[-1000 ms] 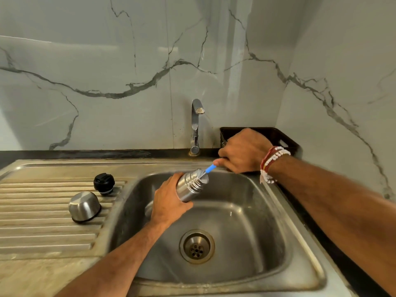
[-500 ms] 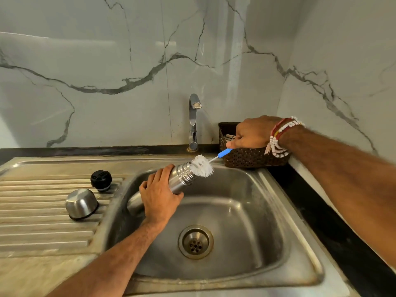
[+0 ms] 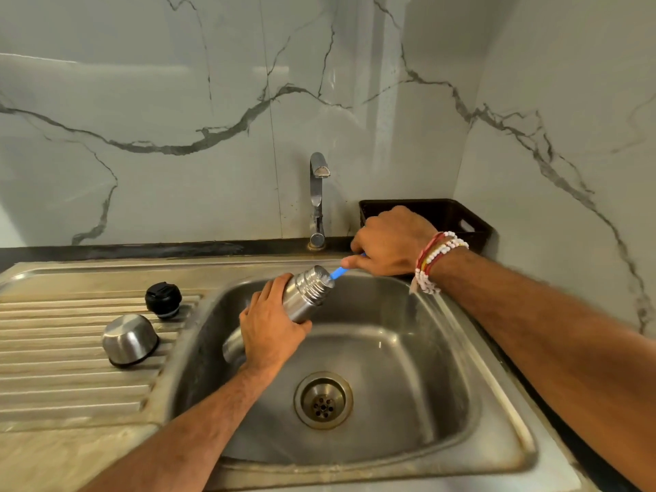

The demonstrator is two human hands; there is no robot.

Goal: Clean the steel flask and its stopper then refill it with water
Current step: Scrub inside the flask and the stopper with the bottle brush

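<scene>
Steel sink basin [image 3: 408,367]: left hand [image 3: 271,332] grips flask [image 3: 307,294], tilted. Right hand [image 3: 392,243] pinches blue brush handle [image 3: 337,272] entering flask mouth. Left of flask grip: stopper [image 3: 163,300], steel cap [image 3: 129,339].

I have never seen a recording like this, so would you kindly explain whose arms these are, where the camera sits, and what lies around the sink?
There is no machine here. A person wears a wide-angle camera on the head, so the single picture looks forward and down at their own two hands.

The left hand grips the steel flask and holds it tilted over the sink. The right hand pinches a blue brush handle that enters the flask's mouth. Its working end is hidden inside.

On the ribbed draining board to the left stand the black stopper and a steel cup, set mouth down. The tap rises behind the basin, and I see no water running from it. A dark basket sits in the corner.
</scene>
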